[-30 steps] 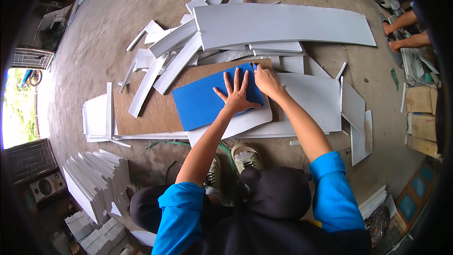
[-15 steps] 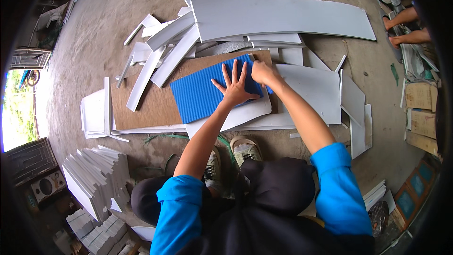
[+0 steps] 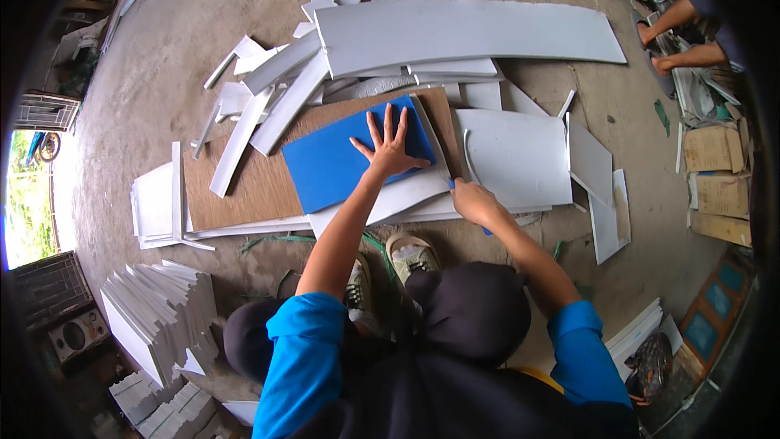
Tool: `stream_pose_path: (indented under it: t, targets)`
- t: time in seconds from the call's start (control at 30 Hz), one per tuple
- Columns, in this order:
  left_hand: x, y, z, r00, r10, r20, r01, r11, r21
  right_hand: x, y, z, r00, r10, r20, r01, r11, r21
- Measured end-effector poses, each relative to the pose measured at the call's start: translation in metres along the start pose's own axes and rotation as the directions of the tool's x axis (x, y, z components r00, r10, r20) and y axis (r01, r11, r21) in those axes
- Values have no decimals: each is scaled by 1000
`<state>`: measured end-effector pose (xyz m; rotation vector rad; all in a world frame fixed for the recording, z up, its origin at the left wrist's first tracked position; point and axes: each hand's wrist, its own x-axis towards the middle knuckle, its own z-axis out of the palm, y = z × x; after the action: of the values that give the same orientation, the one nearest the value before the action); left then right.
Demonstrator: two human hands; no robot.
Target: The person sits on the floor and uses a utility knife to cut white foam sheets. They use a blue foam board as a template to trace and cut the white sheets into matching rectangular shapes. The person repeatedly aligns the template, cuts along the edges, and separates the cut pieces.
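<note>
My left hand (image 3: 390, 150) lies flat with fingers spread on a blue rectangular panel (image 3: 321, 161), pressing it down. Under the panel is a white foam sheet (image 3: 406, 199), whose right margin shows beyond the blue edge. My right hand (image 3: 477, 202) is closed around a blue-handled cutter (image 3: 452, 184), just past the panel's lower right corner by the sheet's edge. Most of the cutter is hidden in my fist, and its blade is too small to make out. Both sheets rest on a brown wooden board (image 3: 236, 183).
White foam offcuts (image 3: 284, 61) and a long white sheet (image 3: 479, 31) lie beyond the board. Another white sheet (image 3: 520, 154) lies to its right. Stacked white pieces (image 3: 158, 313) stand at near left. A person's legs (image 3: 678, 36) show at far right, above cardboard boxes (image 3: 715, 150).
My right hand with the cutter has moved toward me along the panel's right edge, from the top corner to below the bottom corner. A thin white strip now shows at right. My left hand stays pressed down.
</note>
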<state>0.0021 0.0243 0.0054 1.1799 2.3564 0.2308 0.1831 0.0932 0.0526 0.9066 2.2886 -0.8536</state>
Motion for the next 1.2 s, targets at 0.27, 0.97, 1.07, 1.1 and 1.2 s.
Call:
stream_pose_path:
  t: [0.27, 0.97, 1.07, 1.1, 1.2]
  targets:
    - [-1, 2, -4, 999, -16, 49, 16, 1000, 6, 84, -44, -52, 887, -114, -448, 144, 989, 32]
    - [-3, 3, -3, 999, -27, 26, 27, 1000, 3, 133, -63, -64, 992, 116, 53, -114, 992, -52]
    - [-2, 0, -1, 1000, -15, -6, 15, 1000, -9, 103, -51, -46, 994, 109, 12, -110, 993, 38]
    - [-1, -1, 2, 1000, -2, -26, 2, 1000, -12, 94, -45, -41, 995, 92, 23, -94, 994, 54]
    - [-1, 2, 0, 1000, -25, 13, 24, 999, 27, 64, -29, -20, 995, 100, -10, -99, 990, 102]
